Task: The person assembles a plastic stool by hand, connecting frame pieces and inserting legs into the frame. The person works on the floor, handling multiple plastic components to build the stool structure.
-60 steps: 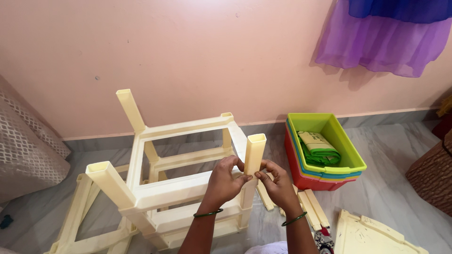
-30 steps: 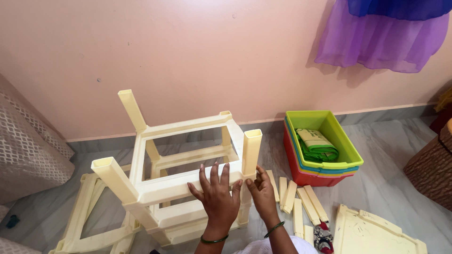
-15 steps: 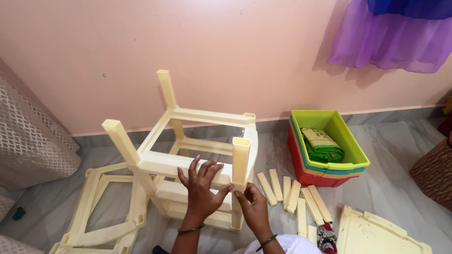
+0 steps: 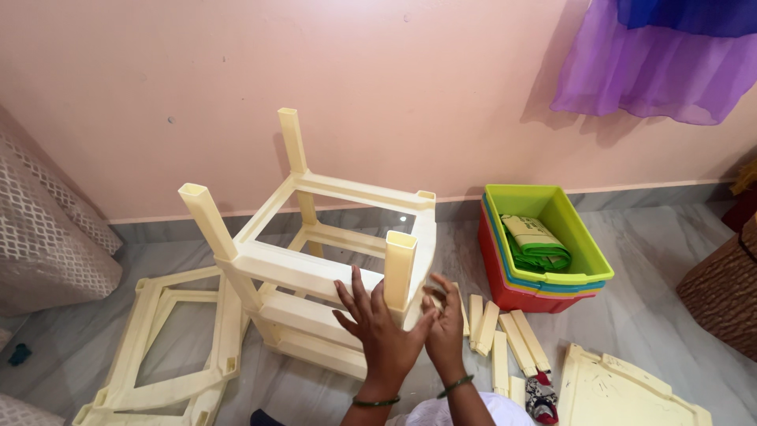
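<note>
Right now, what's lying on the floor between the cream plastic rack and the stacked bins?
In the head view, loose cream slats lie on the grey floor between the cream rack and the stacked bins.

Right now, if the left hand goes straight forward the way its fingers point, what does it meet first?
The left hand likely already meets the cream plastic rack frame: its fingertips lie against the front rail beside the upright post. Depth is unclear.

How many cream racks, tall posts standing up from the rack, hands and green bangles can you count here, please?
Cream rack: 1
Tall posts: 3
Hands: 2, the left hand and the right hand
Green bangles: 2
Total: 8
</note>
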